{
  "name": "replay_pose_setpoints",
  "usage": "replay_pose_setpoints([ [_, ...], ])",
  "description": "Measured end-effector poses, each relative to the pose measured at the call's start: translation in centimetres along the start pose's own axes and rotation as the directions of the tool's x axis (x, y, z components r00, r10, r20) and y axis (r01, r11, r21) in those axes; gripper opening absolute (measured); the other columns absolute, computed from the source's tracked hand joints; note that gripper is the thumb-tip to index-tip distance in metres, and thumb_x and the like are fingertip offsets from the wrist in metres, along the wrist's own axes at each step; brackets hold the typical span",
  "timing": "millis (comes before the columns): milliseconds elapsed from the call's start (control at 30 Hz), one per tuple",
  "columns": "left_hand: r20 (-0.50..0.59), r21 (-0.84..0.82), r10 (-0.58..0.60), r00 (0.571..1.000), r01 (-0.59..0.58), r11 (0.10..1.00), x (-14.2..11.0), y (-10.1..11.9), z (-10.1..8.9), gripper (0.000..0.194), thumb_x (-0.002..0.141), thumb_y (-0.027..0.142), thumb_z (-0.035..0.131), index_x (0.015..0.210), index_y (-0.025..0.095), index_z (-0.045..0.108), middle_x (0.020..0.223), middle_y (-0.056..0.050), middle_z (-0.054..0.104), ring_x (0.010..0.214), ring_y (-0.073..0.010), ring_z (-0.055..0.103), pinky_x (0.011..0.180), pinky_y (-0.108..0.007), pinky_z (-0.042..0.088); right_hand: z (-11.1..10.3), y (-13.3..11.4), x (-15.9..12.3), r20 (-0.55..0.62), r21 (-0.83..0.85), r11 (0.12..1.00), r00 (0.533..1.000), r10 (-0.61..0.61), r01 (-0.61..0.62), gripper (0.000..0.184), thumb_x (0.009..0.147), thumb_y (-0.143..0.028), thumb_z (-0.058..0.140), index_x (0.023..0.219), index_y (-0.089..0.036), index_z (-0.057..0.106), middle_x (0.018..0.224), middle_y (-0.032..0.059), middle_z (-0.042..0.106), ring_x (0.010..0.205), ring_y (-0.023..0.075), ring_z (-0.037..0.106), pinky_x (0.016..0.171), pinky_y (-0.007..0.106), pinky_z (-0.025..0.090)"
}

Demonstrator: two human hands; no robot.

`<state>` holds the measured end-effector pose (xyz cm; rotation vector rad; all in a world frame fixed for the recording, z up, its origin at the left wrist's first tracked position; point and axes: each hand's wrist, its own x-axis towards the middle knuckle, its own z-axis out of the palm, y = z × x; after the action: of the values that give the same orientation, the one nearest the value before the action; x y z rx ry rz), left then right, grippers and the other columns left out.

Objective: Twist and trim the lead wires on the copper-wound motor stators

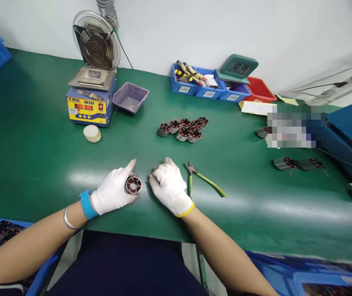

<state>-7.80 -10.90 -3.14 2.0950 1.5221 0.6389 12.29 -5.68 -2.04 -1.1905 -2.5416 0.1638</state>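
Observation:
My left hand (pixel 112 191), in a white glove, grips a motor stator (pixel 133 185) against the green table. The stator is a round metal ring with copper windings; its open end faces up, and thin wire ends show by my fingers. My right hand (pixel 168 185), also gloved, rests on the table to the right of the stator, apart from it. Its fingers are curled in, and whatever they may hold is hidden. Just right of that hand lie cutting pliers (pixel 205 179) with green handles, jaws pointing away. Beyond the hands stand several more stators (pixel 183 134) in a cluster.
A solder pot (pixel 86 109) stands at the back left, with a purple tray (pixel 129 98) beside it and a pale round block (pixel 92 133) before it. Blue tool bins (pixel 184 87), a red bin (pixel 260 90) and a clock (pixel 240 65) line the wall. More stators (pixel 285 163) lie right.

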Motion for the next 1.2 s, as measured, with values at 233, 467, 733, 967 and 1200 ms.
replay_pose_setpoints([
  [233,0.021,-0.043,-0.016,1.000,0.017,0.999,-0.4,0.0,-0.3,0.092,0.074,0.036,0.067,0.149,0.016,0.017,0.113,-0.013,0.066,0.101,-0.0307,0.062,0.087,-0.046,0.050,-1.8,-0.9,0.9,0.089,0.379,0.913,0.988,0.125,-0.150,0.019,0.077,-0.025,0.064,0.095,-0.019,0.067,0.101,0.0064,0.069,0.097,0.0223,0.061,0.096,0.040,0.045],
  [467,0.025,-0.045,-0.020,0.999,0.021,0.999,-0.4,0.1,-0.4,0.093,0.075,0.039,0.067,0.149,0.017,0.016,0.117,-0.014,0.065,0.103,-0.0316,0.061,0.089,-0.046,0.049,-0.3,-2.0,1.5,-0.034,0.555,0.830,0.999,-0.031,0.045,0.013,0.083,-0.018,0.053,0.077,-0.021,0.063,0.090,0.0037,0.069,0.103,0.0191,0.062,0.111,0.043,0.032],
  [733,0.050,-0.006,-0.010,0.999,0.011,1.000,-0.5,0.0,-0.9,0.081,0.068,0.034,0.072,0.140,0.018,0.037,0.111,-0.010,0.067,0.100,-0.0285,0.063,0.085,-0.041,0.051,-1.2,1.2,-0.4,-0.018,0.422,0.823,0.904,0.427,-0.380,0.014,0.081,-0.031,0.054,0.078,-0.020,0.062,0.087,0.0075,0.067,0.086,0.0230,0.062,0.081,0.038,0.049],
  [967,-0.015,0.069,0.008,1.000,-0.007,0.998,-0.6,0.4,-0.7,0.051,0.072,0.033,0.068,0.118,0.016,0.054,0.103,-0.010,0.068,0.094,-0.0262,0.064,0.083,-0.039,0.051,-1.0,-3.1,-1.3,-0.020,0.300,0.952,0.998,-0.058,0.061,0.017,0.086,-0.025,0.053,0.071,-0.023,0.059,0.080,0.0029,0.066,0.086,0.0200,0.060,0.108,0.046,0.035],
  [1200,0.093,0.079,0.041,0.995,-0.049,0.996,-0.2,0.5,-1.4,0.034,0.071,0.032,0.069,0.102,0.021,0.061,0.102,-0.007,0.068,0.092,-0.0247,0.064,0.085,-0.039,0.050,-0.3,-1.7,-1.3,0.107,0.084,0.996,0.994,-0.033,0.024,0.020,0.087,-0.024,0.051,0.073,-0.019,0.064,0.079,0.0087,0.066,0.091,0.0256,0.058,0.087,0.040,0.047],
])
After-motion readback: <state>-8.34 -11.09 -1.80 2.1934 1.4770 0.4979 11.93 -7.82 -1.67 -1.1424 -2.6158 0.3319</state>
